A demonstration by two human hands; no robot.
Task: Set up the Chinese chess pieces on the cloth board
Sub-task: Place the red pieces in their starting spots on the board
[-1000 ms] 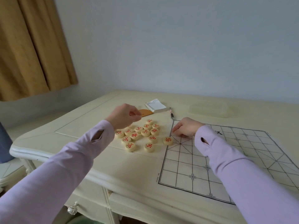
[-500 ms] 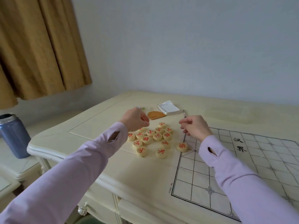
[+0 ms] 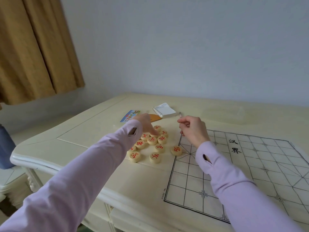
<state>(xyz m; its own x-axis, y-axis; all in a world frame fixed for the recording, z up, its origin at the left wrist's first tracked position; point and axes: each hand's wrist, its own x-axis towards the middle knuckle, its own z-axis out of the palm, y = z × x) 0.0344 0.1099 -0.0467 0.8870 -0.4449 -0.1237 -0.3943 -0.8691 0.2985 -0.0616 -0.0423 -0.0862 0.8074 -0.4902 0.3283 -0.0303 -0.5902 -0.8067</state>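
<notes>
While the pieces (image 3: 152, 141) lie clustered on the bench (image 3: 83, 139) beside the cloth board (image 3: 267, 164), the left hand (image 3: 144, 123) dips among them, grip unreadable; the right hand (image 3: 194, 129) hovers slack, seemingly empty; next likely needs one clean pinch.

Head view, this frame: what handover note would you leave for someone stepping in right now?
Left hand: fingertips down among the loose pieces; grip not visible.
Right hand: fingers curled, raised over the far left corner of the cloth board; unclear whether it holds anything.
Things: the red-marked loose pieces cluster on the table, left of the board.
Done: one piece sits on the board's left edge line, by the crossed square.
Left: every clustered piece must go onto the grid.
</notes>
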